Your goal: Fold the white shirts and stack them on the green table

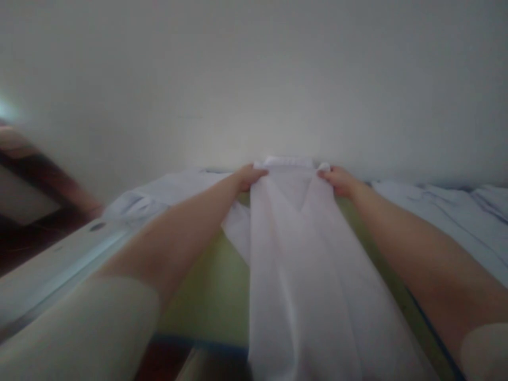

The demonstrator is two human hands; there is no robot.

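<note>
A white collared shirt [293,254] stretches lengthwise over a yellow-green surface, its collar at the far end by the wall and its lower part running down toward me. With both arms reaching out, my left hand [251,175] pinches the shirt's upper left corner beside the collar. My right hand [336,179] grips the matching corner on the right. Between them the fabric lies in long soft folds. A loose flap of white cloth [238,227], perhaps a sleeve, sticks out under my left wrist. Motion blurs the picture somewhat.
White garments [166,190] lie at the back left, and more pale folded cloth [436,211] covers the right side. The yellow-green surface [210,291] has a blue edge. To the left stands a white ledge [59,264] with a dark oval hole. A plain wall [254,79] rises behind.
</note>
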